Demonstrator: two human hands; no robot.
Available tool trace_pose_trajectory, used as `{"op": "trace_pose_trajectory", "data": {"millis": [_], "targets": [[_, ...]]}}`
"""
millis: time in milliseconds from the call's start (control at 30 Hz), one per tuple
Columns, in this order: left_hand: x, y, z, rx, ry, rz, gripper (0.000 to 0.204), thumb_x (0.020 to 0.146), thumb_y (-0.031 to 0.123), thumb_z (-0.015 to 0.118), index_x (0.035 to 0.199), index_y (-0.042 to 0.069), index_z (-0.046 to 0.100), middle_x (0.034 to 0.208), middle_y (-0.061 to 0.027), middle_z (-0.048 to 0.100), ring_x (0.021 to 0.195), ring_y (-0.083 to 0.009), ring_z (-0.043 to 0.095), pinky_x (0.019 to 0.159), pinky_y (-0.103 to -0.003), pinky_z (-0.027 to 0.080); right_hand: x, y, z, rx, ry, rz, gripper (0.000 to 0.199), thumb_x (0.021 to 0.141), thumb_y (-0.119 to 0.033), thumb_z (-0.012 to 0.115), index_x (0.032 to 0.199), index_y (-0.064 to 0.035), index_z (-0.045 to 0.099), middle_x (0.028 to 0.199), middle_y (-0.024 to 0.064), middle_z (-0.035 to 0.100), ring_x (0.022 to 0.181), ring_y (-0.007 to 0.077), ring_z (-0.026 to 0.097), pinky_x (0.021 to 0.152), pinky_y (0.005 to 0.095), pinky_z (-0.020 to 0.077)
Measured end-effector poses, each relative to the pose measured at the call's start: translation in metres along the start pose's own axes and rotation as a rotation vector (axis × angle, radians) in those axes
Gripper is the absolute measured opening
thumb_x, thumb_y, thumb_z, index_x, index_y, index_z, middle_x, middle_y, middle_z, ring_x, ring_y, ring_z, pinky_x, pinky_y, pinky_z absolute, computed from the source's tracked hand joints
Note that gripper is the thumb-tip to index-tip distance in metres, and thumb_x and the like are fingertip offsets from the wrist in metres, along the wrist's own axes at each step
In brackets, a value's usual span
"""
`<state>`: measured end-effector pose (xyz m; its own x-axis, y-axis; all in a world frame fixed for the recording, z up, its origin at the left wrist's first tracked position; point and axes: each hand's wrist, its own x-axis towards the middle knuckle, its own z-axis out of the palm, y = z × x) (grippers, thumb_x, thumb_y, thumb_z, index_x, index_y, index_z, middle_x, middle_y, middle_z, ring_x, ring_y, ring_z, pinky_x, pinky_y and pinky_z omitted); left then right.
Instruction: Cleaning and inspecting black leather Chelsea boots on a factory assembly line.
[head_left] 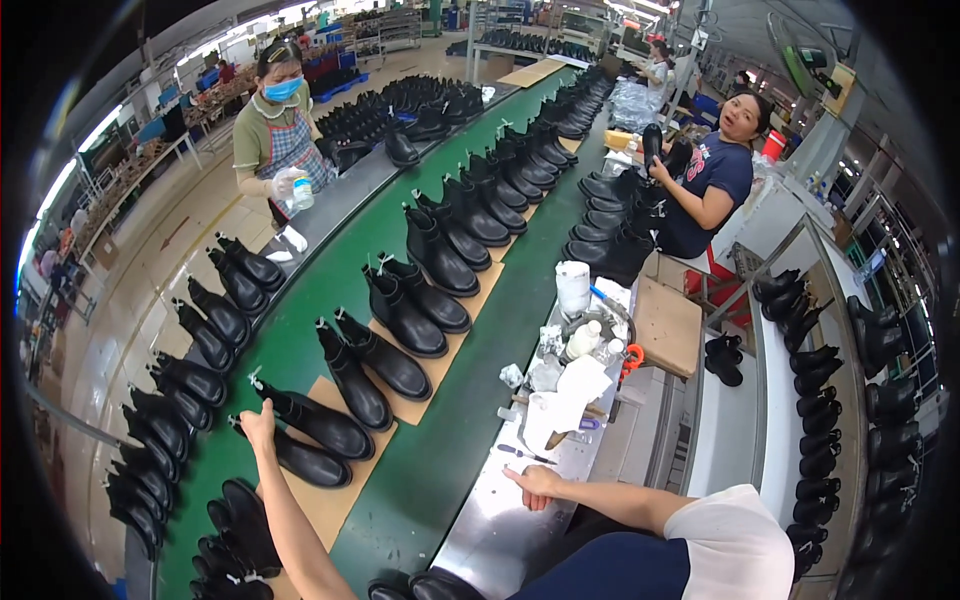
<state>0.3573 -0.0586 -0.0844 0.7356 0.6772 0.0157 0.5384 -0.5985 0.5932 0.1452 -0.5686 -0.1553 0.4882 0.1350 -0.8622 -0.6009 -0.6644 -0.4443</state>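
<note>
My left hand [259,424] reaches out over the green conveyor belt [440,450] and closes on the shaft end of a black boot [325,427]. That boot lies on its side on a brown cardboard sheet [325,505], with its twin [312,463] just beneath it. My right hand [535,486] rests on the edge of the steel workbench [490,540], holding nothing. A small blue-handled tool [522,453] lies just beyond it.
Pairs of black boots [400,315] stand on cardboard along the belt. More boots fill the left rail [190,380] and the right shelves [820,420]. The bench carries bottles, white paper [560,400] and a white cup [572,285]. An aproned worker [275,130] stands far left; another person [705,185] sits at the right.
</note>
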Motion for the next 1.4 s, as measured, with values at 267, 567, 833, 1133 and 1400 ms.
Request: {"op": "trace_pose_trajectory", "data": {"millis": [267,567,833,1133,1400], "targets": [[0.016,0.05,0.036,0.444,-0.228,-0.339,0.061,0.073,0.052,0.063,0.118,0.012,0.061,0.13,-0.0247,0.046,0.109,-0.035,0.057,0.088,-0.042,0.048,0.001,0.0,-0.008,0.001,0.04,0.033,0.09,0.084,-0.074,0.025,0.059,0.0026,0.065,0.06,0.0145,0.065,0.048,0.0219,0.063,0.046,0.0304,0.052],[-0.003,0.011,0.035,0.446,0.025,-0.036,0.039,0.088,0.037,0.054,0.109,0.005,0.061,0.116,-0.0161,0.057,0.099,-0.0372,0.06,0.078,-0.047,0.049,0.003,0.004,-0.006,-0.002,0.082,-0.025,0.092,0.083,-0.075,0.024,0.06,0.0045,0.065,0.059,0.0154,0.064,0.047,0.0227,0.063,0.046,0.0318,0.053],[-0.102,-0.004,-0.021,-0.144,0.132,0.37,0.021,0.084,0.013,0.064,0.096,-0.004,0.057,0.083,-0.0193,0.063,0.073,-0.0285,0.061,0.067,-0.035,0.047,0.014,0.007,-0.009,0.017,0.044,0.034,0.089,0.084,-0.073,0.028,0.061,0.0048,0.066,0.057,0.0157,0.064,0.044,0.0239,0.062,0.039,0.0316,0.0486],[-0.251,0.103,-0.112,0.134,-0.287,1.053,0.036,0.06,-0.008,0.056,0.092,0.002,0.066,0.092,-0.0139,0.059,0.082,-0.0328,0.06,0.07,-0.033,0.047,0.009,0.001,-0.015,0.035,-0.027,-0.046,0.084,0.088,-0.067,0.029,0.066,0.0066,0.065,0.059,0.0167,0.064,0.047,0.0216,0.063,0.041,0.0293,0.0484],[-0.424,0.083,-0.055,0.316,-0.772,1.42,0.005,0.063,0.012,0.059,0.059,0.01,0.057,0.071,-0.0027,0.053,0.071,-0.0191,0.056,0.074,-0.031,0.044,0.016,0.043,-0.037,0.647,-0.021,-0.32,0.038,0.09,-0.033,0.055,0.105,0.0011,0.061,0.08,0.0116,0.067,0.064,0.0166,0.063,0.057,0.0253,0.0491]]}}
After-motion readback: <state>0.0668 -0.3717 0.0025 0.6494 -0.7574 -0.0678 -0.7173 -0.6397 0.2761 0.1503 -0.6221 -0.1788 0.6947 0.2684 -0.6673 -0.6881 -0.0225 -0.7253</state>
